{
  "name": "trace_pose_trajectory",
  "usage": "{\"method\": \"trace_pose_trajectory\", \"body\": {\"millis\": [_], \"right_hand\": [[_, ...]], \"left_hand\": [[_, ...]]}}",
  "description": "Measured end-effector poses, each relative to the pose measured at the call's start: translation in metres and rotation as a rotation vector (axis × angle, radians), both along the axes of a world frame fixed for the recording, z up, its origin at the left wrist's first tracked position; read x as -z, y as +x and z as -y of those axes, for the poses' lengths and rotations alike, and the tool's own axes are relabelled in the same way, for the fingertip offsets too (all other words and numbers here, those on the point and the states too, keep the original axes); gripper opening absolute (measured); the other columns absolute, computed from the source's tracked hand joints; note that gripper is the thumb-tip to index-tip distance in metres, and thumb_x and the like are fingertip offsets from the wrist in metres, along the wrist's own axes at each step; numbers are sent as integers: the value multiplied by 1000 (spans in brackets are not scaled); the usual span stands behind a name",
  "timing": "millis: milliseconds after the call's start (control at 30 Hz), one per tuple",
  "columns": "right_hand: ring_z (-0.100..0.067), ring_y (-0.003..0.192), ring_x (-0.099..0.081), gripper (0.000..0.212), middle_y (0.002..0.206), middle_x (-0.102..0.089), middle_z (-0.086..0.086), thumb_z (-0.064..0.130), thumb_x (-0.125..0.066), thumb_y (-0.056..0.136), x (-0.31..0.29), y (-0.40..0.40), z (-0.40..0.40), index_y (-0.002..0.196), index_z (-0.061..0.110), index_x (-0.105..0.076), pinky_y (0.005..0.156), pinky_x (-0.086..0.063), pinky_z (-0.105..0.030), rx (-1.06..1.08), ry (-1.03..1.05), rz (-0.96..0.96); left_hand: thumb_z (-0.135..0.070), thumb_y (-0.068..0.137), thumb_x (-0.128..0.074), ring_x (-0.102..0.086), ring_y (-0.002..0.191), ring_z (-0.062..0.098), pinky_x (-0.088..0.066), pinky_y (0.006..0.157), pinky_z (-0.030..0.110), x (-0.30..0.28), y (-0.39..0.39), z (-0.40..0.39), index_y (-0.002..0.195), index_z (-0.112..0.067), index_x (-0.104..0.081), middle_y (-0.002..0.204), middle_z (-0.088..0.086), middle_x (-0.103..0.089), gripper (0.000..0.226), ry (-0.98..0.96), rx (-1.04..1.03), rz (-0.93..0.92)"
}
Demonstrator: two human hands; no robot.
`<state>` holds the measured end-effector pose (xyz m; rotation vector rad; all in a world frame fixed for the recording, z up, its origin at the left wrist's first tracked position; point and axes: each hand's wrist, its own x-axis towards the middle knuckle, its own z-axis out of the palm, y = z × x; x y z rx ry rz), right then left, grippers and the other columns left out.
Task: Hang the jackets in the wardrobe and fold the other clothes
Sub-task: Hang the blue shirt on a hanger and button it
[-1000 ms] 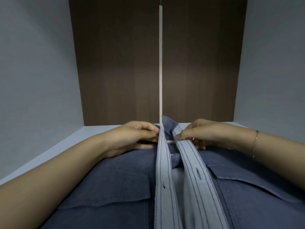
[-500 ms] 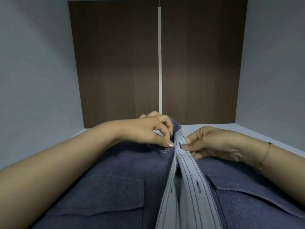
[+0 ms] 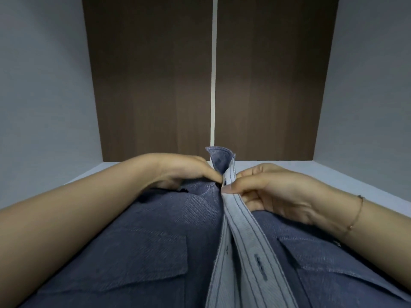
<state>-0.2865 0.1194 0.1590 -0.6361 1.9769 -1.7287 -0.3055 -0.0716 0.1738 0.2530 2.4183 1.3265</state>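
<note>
A blue denim shirt-jacket (image 3: 151,252) with two flap chest pockets lies face up on a pale surface inside the wardrobe. Its pale striped button placket (image 3: 244,245) runs up the middle to the collar (image 3: 219,158). My left hand (image 3: 184,172) pinches the left front edge near the collar. My right hand (image 3: 273,190) pinches the striped placket opposite it, thumb on top. The two hands almost meet at the top buttonhole.
Dark brown wardrobe back panels (image 3: 155,85) with a white vertical strip (image 3: 213,85) rise behind. Grey side walls (image 3: 40,96) close in left and right. The pale shelf surface (image 3: 333,174) shows beside the garment.
The collar tip now stands up between my hands. My left hand has dropped back to the left edge, and my right hand has closed in on the placket near the top.
</note>
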Motion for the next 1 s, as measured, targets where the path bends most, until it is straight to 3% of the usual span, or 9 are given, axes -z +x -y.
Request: {"method": "trace_pose_trajectory", "body": {"millis": [100,200,267,367,667,833,1000], "right_hand": [[-13,50,-64,12,65,-67,-13,-1,-72,79,3,1,-3,68,2,-68,47,-50,-17,3,-1,5],[-10,48,-63,10,61,-67,-10,-1,-71,79,5,3,-3,70,0,-67,46,-49,-16,-4,8,7],[-9,46,-62,13,59,-66,-8,-1,-71,80,6,4,-3,68,1,-67,45,-48,-15,-1,2,0],[-9,45,-60,16,57,-65,-8,-2,-70,80,8,5,-2,65,3,-67,44,-47,-15,26,-22,-32],[-11,49,-60,15,62,-65,-10,-2,-71,79,17,5,-1,67,5,-68,46,-47,-17,110,-129,-96],[-18,64,-69,3,79,-71,-17,0,-71,77,16,0,-5,78,0,-73,57,-54,-20,45,-238,23],[-17,69,-71,17,88,-73,-16,10,-63,74,10,-7,-12,81,3,-78,63,-57,-22,-75,-269,186]], "left_hand": [[-13,95,-55,-72,84,17,-56,84,29,-2,4,8,82,-12,-80,93,6,-76,29,162,57,109],[-11,87,-61,-68,95,23,-49,97,36,-2,13,17,102,-1,-72,105,13,-72,21,180,172,124],[-10,90,-61,-68,87,21,-53,88,31,2,15,22,105,3,-67,100,15,-70,20,182,193,92],[-17,89,-61,-68,77,16,-55,74,24,8,20,18,92,-5,-73,90,10,-72,17,230,157,30],[-19,87,-69,-68,78,17,-54,75,24,14,27,16,92,-5,-74,92,12,-72,16,264,73,-35],[-22,74,-77,-68,76,20,-54,75,27,14,26,15,87,-5,-76,90,14,-73,21,301,-9,-45],[-15,75,-73,-71,70,17,-55,66,22,14,27,13,82,-6,-78,83,12,-74,12,371,-35,-17]]}}
